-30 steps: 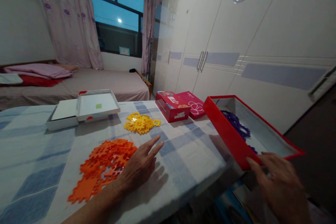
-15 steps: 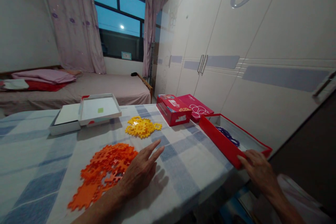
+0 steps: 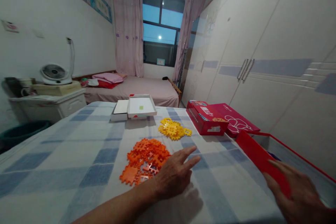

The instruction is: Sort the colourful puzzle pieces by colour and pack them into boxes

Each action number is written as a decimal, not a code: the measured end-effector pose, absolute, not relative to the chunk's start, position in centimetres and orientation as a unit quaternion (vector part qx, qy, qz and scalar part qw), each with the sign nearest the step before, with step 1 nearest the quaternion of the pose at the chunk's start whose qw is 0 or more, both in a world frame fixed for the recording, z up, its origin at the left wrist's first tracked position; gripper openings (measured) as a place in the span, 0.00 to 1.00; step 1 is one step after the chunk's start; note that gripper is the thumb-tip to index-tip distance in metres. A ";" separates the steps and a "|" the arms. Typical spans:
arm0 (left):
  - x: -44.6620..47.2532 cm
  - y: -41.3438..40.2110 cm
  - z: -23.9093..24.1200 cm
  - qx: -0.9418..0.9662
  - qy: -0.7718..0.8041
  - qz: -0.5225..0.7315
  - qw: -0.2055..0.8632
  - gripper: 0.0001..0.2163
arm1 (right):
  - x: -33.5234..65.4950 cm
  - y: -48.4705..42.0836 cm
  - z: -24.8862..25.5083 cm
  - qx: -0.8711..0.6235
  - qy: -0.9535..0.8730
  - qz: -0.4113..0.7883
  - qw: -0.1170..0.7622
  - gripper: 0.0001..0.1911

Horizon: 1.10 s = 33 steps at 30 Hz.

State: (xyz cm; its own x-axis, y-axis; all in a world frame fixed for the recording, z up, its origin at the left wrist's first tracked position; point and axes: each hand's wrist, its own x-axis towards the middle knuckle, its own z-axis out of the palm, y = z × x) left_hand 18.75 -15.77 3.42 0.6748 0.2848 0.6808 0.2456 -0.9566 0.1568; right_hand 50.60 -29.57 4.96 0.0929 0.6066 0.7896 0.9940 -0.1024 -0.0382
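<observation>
My left hand [image 3: 174, 171] hovers at the right edge of a pile of orange interlocking plastic pieces [image 3: 145, 157]. Its fingers stretch out with nothing in them. Beyond it lies a smaller heap of yellow interlocking pieces [image 3: 173, 129]. At the right, my right hand [image 3: 296, 189] grips the near side wall of an open red box [image 3: 257, 152], thumb outside and fingers over the rim. Inside that box a bit of dark purple pieces [image 3: 273, 155] shows; the hand and wall hide most of them.
A closed red box [image 3: 207, 119] and a flat crimson box [image 3: 240, 120] stand at the table's back right. White open trays [image 3: 141, 106] lie at the back. A checked cloth [image 3: 65, 168] covers the table. A white wardrobe [image 3: 283, 87] rises on the right, a bed [image 3: 141, 89] beyond.
The view has swung left, so everything sits farther right in the picture and a fan has come into sight. My right hand stays on the red box; my left fingers remain extended.
</observation>
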 end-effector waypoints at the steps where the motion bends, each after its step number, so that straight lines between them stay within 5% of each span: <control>1: 18.6 -16.1 4.1 0.914 0.140 0.380 0.028 0.25 | 49.1 -27.9 5.1 -0.660 -0.610 -0.300 0.319 0.23; 11: 12.0 -7.6 7.0 0.870 0.291 0.387 -0.097 0.19 | 37.9 -10.8 3.3 -0.617 -0.716 -0.027 0.325 0.27; 18: 7.0 2.5 5.3 0.805 0.487 0.276 -0.199 0.21 | 34.5 -7.4 1.3 -0.579 -0.720 -0.022 0.382 0.22; 26: 5.9 4.7 6.3 0.814 0.499 0.218 -0.205 0.12 | 34.2 -8.6 3.0 -0.552 -0.706 0.008 0.443 0.19; 33: 10.8 -3.6 8.9 0.843 0.345 0.330 -0.249 0.08 | 30.1 -11.1 7.7 -0.455 -0.543 0.402 0.580 0.25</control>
State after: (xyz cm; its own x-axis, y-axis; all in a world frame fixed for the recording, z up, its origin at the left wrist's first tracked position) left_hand 10.84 -3.57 8.91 0.5445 0.4164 0.7281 0.7451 -0.6388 -0.1919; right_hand 30.09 -11.10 7.73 0.0873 0.9608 0.2632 0.0275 0.2618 -0.9647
